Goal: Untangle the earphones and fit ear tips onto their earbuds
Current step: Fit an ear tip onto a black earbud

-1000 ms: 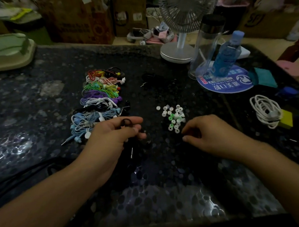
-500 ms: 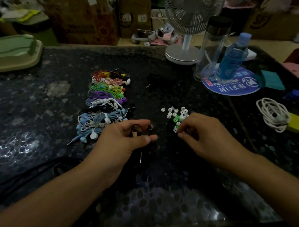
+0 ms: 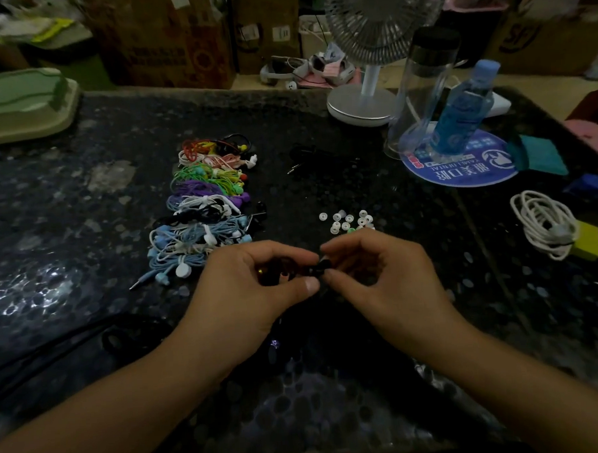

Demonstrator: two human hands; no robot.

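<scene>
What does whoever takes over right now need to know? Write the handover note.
Left hand grips a black earphone, its earbud pinched at the fingertips. Right hand pinches at that same earbud; whether an ear tip is between its fingers is hidden.
Loose ear tips lie just beyond the hands. Bundled coloured earphones sit in a row to the left, another black pair further back.
Done: cannot tell if the tip is seated. Left: finish this earbud, then the rest.

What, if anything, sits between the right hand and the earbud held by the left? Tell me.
Nothing visible. The right hand already meets the left hand at the small black earbud; the loose white silicone ear tips lie behind on the table.
</scene>
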